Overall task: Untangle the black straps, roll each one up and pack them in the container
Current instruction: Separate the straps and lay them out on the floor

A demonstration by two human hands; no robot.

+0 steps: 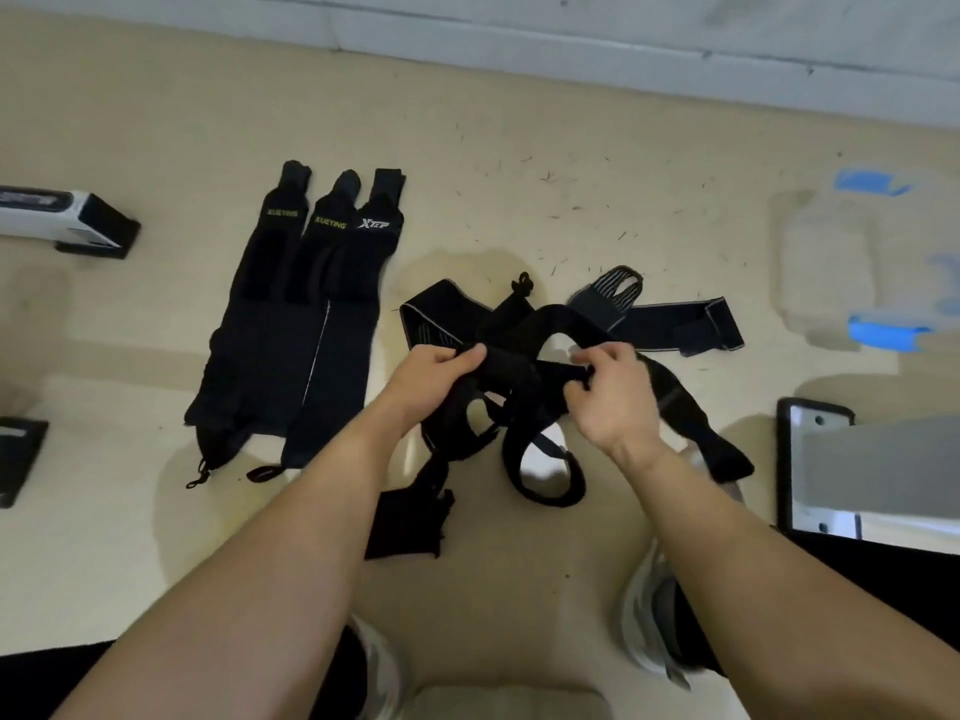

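Observation:
A tangle of black straps (pixel 524 402) lies on the beige floor in the middle of the head view, with loops and loose ends spreading out to both sides. My left hand (pixel 431 379) pinches a strap at the left side of the knot. On the right side, my right hand (pixel 605 387) grips another strap. Three flat black straps (pixel 296 330) with XUEYING and XTEP lettering lie straight, side by side, to the left. A clear plastic container with blue clips (pixel 852 262) stands at the right.
A white wall base (pixel 571 49) runs along the far side. Black and metal frame feet stand at the left (pixel 98 231) and right (pixel 815 459). My shoes (pixel 649 615) are near the bottom edge.

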